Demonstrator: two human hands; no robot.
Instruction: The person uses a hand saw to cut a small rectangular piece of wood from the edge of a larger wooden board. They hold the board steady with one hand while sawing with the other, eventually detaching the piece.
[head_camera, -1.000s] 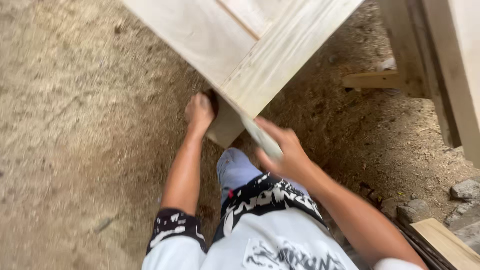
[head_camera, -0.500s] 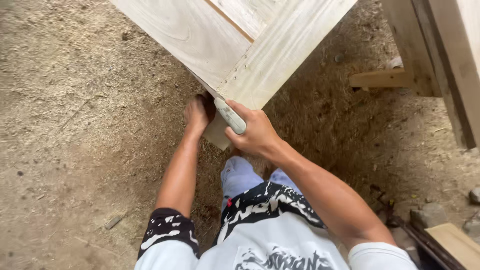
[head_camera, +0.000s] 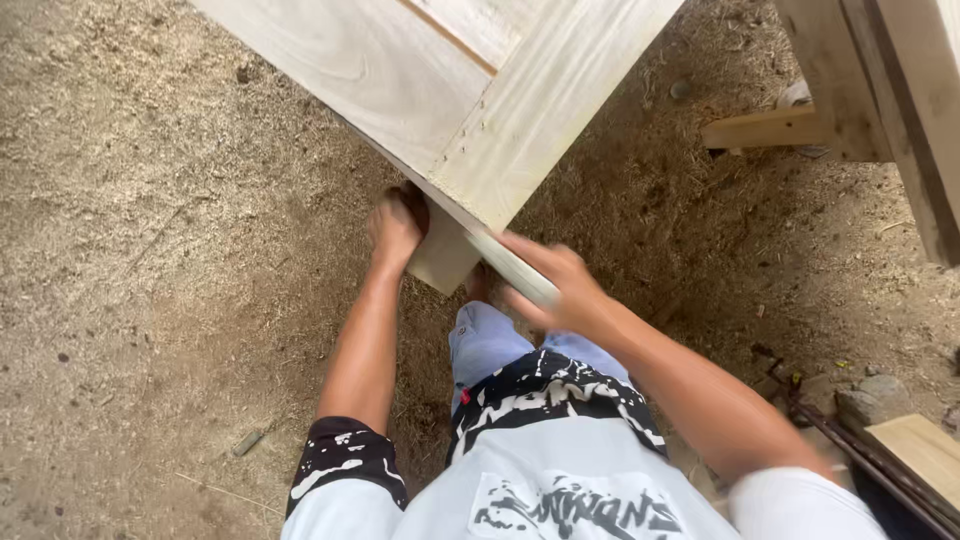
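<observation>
Here the left hand (head_camera: 395, 228) grips the wooden panel (head_camera: 450, 90)'s underside, the right hand (head_camera: 565, 290)'s fingers clasping a pale tool (head_camera: 515, 270).

Only 1 view is given, from a camera worn on the person's head. It looks steeply down past the chest, so the white shirt with black print (head_camera: 560, 480) fills the near bottom edge. Both forearms run away from the lens toward the middle of the frame, which places the camera close above them. The left hand (head_camera: 395, 228) and right hand (head_camera: 560, 290) sit near the centre, just under the corner of the pale planed wooden panel (head_camera: 470, 90) that enters from the far top edge. The sawdust-strewn dirt floor (head_camera: 150, 280) lies beyond on the left, and pale timber posts (head_camera: 900, 90) stand at the far right.
</observation>
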